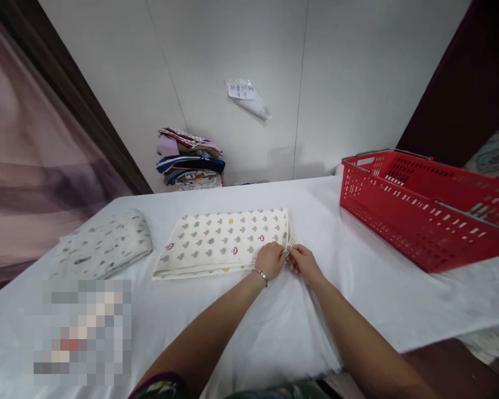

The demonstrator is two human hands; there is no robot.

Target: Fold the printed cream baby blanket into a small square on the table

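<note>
A folded cream cloth lies flat on the white-covered table, printed with small grey, red, yellow and green mushroom-like shapes. At its near right corner my left hand, with a bracelet at the wrist, is closed on the cloth's edge. Close beside it, my right hand pinches the layered edge at the same corner. The fingertips of both hands almost meet there, so the exact grip is partly hidden. Left of this cloth rests a second folded cloth, whitish with a sparse dark print.
A red perforated basket with metal handles stands on the table's right side. Behind the table's far edge rises a stack of folded fabrics. A labelled plastic bag hangs on the wall. Pink curtain hangs at left; a pixelated patch covers the lower left.
</note>
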